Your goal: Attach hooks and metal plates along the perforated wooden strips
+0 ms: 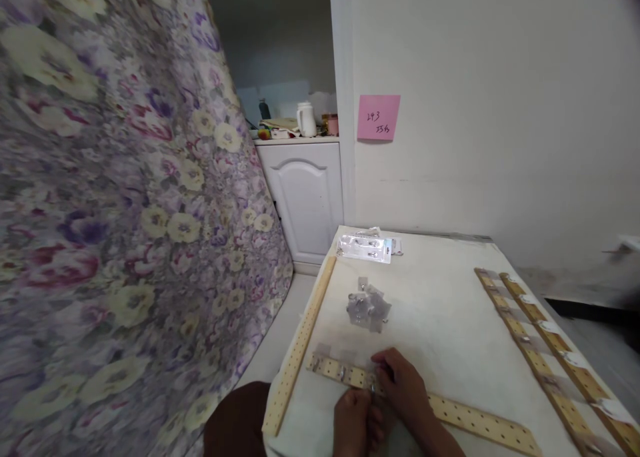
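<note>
A perforated wooden strip (465, 418) lies across the near part of the white table (440, 310). Both hands meet over it. My right hand (404, 387) rests on the strip with fingers curled in a pinch on something small I cannot make out. My left hand (356, 422) is close beside it, fingers curled toward the same spot. Small clear bags hang from the strip's left part (330, 367). A heap of small clear packets (369, 305) lies just beyond the hands.
A second perforated strip (300, 350) runs along the table's left edge, two more (545, 350) lie at the right. A clear blister pack (365, 247) sits at the far edge. A floral cloth (115, 210) hangs left; a white cabinet (305, 197) and pink note (379, 117) stand behind.
</note>
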A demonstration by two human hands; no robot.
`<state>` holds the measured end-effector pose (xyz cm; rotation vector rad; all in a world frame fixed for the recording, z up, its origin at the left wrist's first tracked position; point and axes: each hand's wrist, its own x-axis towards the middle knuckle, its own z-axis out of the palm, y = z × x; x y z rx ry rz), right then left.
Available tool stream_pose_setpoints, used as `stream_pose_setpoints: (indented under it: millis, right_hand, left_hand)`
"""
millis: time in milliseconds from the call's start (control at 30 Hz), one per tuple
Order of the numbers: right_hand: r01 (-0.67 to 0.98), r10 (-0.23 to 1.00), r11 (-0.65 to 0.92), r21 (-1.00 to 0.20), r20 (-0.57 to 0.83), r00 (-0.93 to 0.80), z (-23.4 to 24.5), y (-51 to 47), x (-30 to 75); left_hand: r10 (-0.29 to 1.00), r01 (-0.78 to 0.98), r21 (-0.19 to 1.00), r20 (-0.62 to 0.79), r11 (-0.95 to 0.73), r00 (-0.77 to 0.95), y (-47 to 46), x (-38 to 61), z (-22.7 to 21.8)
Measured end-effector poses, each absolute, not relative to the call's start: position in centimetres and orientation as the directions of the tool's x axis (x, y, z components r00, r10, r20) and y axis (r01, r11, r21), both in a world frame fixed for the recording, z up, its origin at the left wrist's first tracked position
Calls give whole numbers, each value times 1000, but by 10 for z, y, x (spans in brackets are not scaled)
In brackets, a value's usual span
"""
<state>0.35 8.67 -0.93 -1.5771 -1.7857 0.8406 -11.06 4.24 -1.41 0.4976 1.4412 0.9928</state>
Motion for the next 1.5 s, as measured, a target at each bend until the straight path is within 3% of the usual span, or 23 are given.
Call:
stream_pose_setpoints:
  millis: [1500]
  right_hand:
    - [653, 991, 119, -748, 46, -128, -2, 81, 4]
  left_hand:
    - [813, -267, 810, -567, 522, -134, 41, -107, -13]
